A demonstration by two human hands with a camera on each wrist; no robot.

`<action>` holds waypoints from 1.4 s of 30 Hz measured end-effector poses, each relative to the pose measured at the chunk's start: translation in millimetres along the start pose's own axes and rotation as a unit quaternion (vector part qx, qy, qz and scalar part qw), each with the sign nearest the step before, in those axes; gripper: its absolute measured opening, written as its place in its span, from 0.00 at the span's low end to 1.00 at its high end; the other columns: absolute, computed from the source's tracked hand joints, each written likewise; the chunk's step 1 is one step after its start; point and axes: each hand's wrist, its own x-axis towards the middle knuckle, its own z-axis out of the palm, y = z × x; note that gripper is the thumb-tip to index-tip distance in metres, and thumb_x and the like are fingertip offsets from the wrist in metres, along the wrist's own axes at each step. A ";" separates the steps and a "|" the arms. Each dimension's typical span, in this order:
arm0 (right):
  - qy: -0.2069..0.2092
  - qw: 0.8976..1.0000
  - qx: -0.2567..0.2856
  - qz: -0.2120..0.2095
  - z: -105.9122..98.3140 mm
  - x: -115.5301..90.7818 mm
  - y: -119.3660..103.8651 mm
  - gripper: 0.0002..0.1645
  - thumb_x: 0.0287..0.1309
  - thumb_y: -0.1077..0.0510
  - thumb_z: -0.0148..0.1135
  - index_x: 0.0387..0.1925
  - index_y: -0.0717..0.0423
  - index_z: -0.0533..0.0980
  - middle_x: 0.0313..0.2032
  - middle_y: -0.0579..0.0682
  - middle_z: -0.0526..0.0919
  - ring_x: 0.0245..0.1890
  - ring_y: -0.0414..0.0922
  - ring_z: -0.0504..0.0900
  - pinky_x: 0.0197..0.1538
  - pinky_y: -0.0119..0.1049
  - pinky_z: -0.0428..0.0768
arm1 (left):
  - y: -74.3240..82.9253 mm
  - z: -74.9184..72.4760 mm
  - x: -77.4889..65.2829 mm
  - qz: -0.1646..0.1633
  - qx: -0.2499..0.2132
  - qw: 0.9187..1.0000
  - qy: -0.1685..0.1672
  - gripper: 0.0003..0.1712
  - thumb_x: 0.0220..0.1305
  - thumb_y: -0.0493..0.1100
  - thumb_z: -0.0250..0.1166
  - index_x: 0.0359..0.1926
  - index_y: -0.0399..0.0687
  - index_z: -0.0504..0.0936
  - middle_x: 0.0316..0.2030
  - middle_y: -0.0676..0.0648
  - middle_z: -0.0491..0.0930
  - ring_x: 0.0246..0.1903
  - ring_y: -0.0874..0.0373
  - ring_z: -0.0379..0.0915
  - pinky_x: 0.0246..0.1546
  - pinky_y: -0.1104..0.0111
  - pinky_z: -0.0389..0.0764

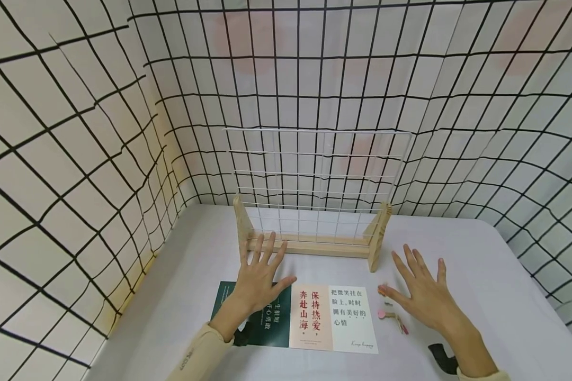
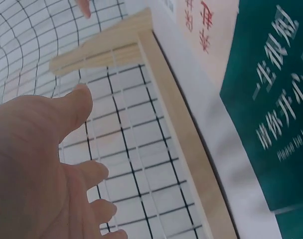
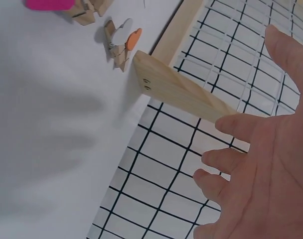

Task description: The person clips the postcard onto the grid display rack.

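My left hand (image 1: 256, 283) hovers with its fingers spread over a dark green card (image 1: 280, 330), covering part of it. Beside that card lie a pink card (image 1: 311, 317) with red characters and a white card (image 1: 352, 317) with dark characters. My right hand (image 1: 424, 296) is also spread, to the right of several small wooden clothespins (image 3: 116, 52) decorated with hearts, its thumb overlapping them in the head view. Beyond both hands stands a white wire grid rack on a wooden base (image 1: 310, 247). Neither hand holds anything.
A white tabletop (image 1: 190, 254) lies under everything. White cloth (image 1: 286, 63) with black grid lines encloses the back and sides. The rack's wooden end piece (image 1: 380, 238) stands just left of my right fingertips in the head view. A bright pink piece (image 3: 49, 4) shows at the right wrist view's edge.
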 end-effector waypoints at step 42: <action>-0.035 0.997 0.067 0.034 28.2 -35.8 28.1 0.49 0.69 0.34 0.59 0.78 0.60 0.60 0.79 0.72 0.50 0.78 0.72 0.51 0.71 0.78 0.27 | 54.5 42.0 42.5 0.149 -0.095 0.975 -0.139 0.41 0.66 0.62 0.67 0.76 0.58 0.69 0.79 0.39 0.60 0.77 0.39 0.58 0.71 0.41 0.66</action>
